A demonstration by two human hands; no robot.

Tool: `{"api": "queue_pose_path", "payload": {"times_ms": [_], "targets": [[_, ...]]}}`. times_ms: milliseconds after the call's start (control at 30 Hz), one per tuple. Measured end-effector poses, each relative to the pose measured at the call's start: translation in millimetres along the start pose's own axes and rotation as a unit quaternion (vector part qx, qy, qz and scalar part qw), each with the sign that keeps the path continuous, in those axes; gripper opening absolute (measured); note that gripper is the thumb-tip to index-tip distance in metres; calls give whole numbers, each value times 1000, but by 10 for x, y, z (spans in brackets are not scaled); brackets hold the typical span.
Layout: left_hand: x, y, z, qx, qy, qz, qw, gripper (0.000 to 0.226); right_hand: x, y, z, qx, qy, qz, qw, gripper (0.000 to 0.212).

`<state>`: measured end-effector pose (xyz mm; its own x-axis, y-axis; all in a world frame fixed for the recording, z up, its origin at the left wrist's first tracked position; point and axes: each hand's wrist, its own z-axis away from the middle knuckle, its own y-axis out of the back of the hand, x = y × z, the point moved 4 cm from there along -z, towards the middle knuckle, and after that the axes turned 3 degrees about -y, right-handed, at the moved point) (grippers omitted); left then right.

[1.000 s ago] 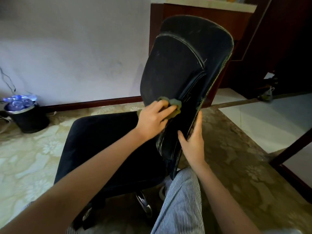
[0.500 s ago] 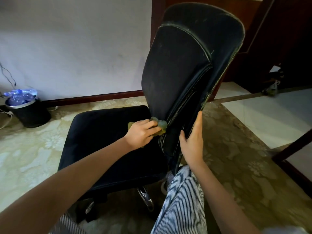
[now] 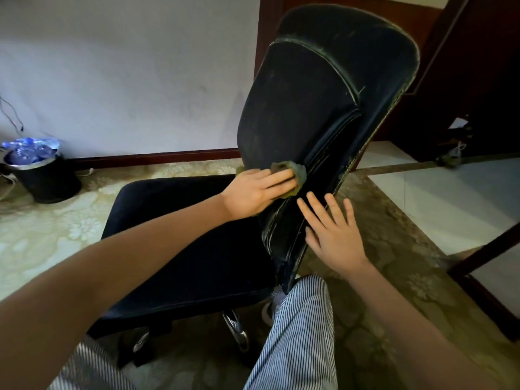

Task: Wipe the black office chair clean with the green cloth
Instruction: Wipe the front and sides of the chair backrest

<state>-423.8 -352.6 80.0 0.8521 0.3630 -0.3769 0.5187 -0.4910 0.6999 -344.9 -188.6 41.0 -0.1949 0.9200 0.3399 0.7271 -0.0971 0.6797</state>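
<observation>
The black office chair (image 3: 318, 102) stands before me, its tall backrest leaning right and its seat (image 3: 191, 237) to the left. My left hand (image 3: 253, 192) presses the crumpled green cloth (image 3: 298, 171) against the lower front of the backrest, fingers laid over it. My right hand (image 3: 334, 235) lies flat with spread, straight fingers on the backrest's lower right edge, just below the cloth.
A black bin (image 3: 42, 175) with blue plastic inside stands by the white wall at left. Dark wooden furniture (image 3: 464, 80) rises behind the chair on the right. My striped trouser leg (image 3: 295, 333) is close to the chair's chrome base (image 3: 236, 330).
My left hand has carried the cloth back up the backrest from the seat joint. My right hand has turned from gripping the edge to lying flat with fingers spread.
</observation>
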Motion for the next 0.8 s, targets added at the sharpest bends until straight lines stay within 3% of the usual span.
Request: {"api": "queue_pose_path", "payload": {"times_ms": [433, 633, 800], "targets": [[429, -385, 834, -88, 15, -24, 996, 44, -13, 1, 25, -9, 19, 25, 999, 56], [235, -54, 343, 5, 54, -16, 998, 43, 33, -12, 71, -20, 54, 31, 998, 54], [167, -69, 91, 1, 25, -27, 999, 40, 26, -25, 76, -23, 53, 30, 998, 53]]}}
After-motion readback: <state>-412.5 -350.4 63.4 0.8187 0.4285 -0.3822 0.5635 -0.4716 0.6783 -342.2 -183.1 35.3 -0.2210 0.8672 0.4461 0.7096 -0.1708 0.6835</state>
